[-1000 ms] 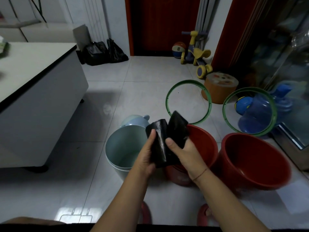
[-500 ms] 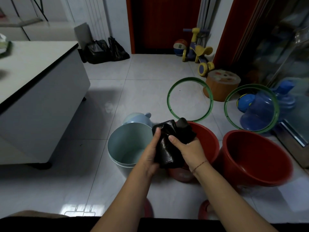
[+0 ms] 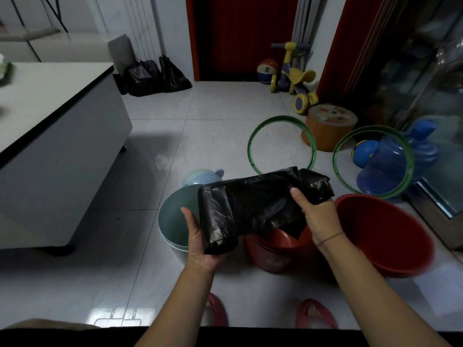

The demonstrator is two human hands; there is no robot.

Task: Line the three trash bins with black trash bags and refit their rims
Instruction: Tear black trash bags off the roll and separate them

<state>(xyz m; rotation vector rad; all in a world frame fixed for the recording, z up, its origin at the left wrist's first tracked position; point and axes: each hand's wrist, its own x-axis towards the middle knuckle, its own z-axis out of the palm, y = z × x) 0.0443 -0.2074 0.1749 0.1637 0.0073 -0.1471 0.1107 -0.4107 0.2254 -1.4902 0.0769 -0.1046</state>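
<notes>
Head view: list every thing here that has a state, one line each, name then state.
Bag roll: partly unrolled, held in left hand.
Pulled-out bag end: gripped by right hand.
Blue bin: unlined, rim off.
Middle red bin: unlined, rim off.
Right red bin: unlined, rim off.
Two green rims: lying on floor.

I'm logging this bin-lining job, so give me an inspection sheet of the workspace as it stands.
Surface: glossy tiled floor, bare near the bins.
Job's things: pale blue bin and two red bins, all unlined; two green rims off, on the floor.
Clutter: blue water jug, toy scooter, filled black bags.
Grippers: left hand holds the bag roll; right hand pulls its free end.
Cables: nothing seen.
Surroundings: white counter, red door.
</notes>
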